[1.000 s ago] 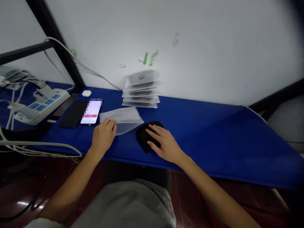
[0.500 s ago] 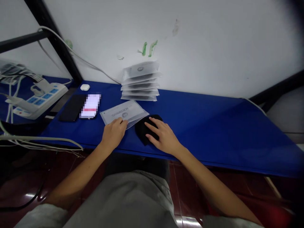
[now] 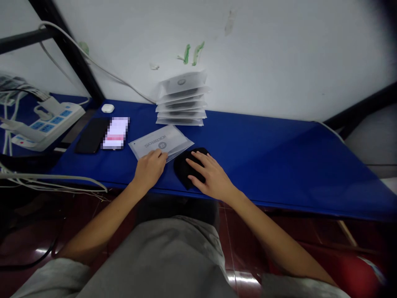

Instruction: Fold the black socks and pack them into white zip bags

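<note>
A frosted plastic zip bag point(image 3: 151, 137) with printed lettering and a round logo lies slanted on the blue table. The curled fingers of my left hand point(image 3: 149, 169) pinch its near edge, and the right end of the bag gapes a little. Just right of the bag is a flat, rounded black piece that looks like folded fabric point(image 3: 181, 165); its exact kind is unclear. My right hand point(image 3: 214, 177) rests palm down on it with fingers spread, covering its right part.
Several similar bags form an overlapping stack point(image 3: 181, 99) against the wall. At left lie a lit phone point(image 3: 115, 132), a dark phone point(image 3: 92, 135), a white earbud case point(image 3: 107, 108) and a power strip point(image 3: 51, 126) with plugged cables. Loose cables point(image 3: 77, 179) cross the table's left front edge.
The whole view has shifted slightly, so the scene sits a little higher in the picture. Both hands keep nearly the same places on the bag and the black piece.
</note>
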`<action>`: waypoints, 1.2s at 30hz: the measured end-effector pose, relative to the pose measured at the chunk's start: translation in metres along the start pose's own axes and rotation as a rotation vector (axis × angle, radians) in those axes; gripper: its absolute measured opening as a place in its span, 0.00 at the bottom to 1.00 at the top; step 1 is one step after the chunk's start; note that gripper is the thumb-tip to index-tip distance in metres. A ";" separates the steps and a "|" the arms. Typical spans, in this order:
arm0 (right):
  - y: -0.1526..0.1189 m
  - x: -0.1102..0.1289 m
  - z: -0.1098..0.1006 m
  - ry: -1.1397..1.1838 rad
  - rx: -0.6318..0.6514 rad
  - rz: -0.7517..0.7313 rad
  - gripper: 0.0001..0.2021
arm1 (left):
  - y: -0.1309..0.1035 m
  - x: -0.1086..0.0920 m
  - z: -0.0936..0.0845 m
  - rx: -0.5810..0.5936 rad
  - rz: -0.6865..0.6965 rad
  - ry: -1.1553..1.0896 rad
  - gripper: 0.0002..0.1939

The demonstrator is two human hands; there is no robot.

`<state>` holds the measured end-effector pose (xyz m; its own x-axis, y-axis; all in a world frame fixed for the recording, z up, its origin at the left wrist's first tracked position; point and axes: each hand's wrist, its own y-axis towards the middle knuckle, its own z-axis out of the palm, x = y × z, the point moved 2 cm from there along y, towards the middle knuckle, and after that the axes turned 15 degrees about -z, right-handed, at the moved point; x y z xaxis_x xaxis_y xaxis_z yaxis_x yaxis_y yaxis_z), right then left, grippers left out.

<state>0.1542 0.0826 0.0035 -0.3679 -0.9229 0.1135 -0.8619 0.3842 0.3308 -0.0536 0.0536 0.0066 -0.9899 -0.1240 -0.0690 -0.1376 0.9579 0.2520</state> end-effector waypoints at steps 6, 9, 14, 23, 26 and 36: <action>-0.002 0.003 0.002 -0.025 0.009 -0.039 0.22 | -0.003 -0.004 0.001 0.003 0.080 0.015 0.16; -0.002 0.005 0.001 -0.035 0.023 -0.061 0.22 | -0.002 -0.004 0.001 -0.001 0.080 0.039 0.16; -0.002 0.010 0.000 -0.039 0.057 -0.059 0.24 | -0.002 -0.003 0.002 -0.002 0.073 0.012 0.16; -0.007 0.035 0.002 -0.030 0.143 -0.087 0.30 | -0.002 -0.001 0.004 0.004 0.065 -0.037 0.17; -0.009 0.041 0.002 -0.043 0.169 -0.110 0.39 | -0.002 0.000 0.005 -0.002 0.062 -0.057 0.16; -0.006 0.043 -0.002 -0.044 0.263 -0.209 0.45 | -0.002 0.000 0.002 -0.009 0.053 -0.044 0.15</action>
<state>0.1445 0.0400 0.0084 -0.1835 -0.9827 0.0265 -0.9786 0.1852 0.0893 -0.0533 0.0519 0.0036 -0.9933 -0.0614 -0.0978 -0.0855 0.9604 0.2653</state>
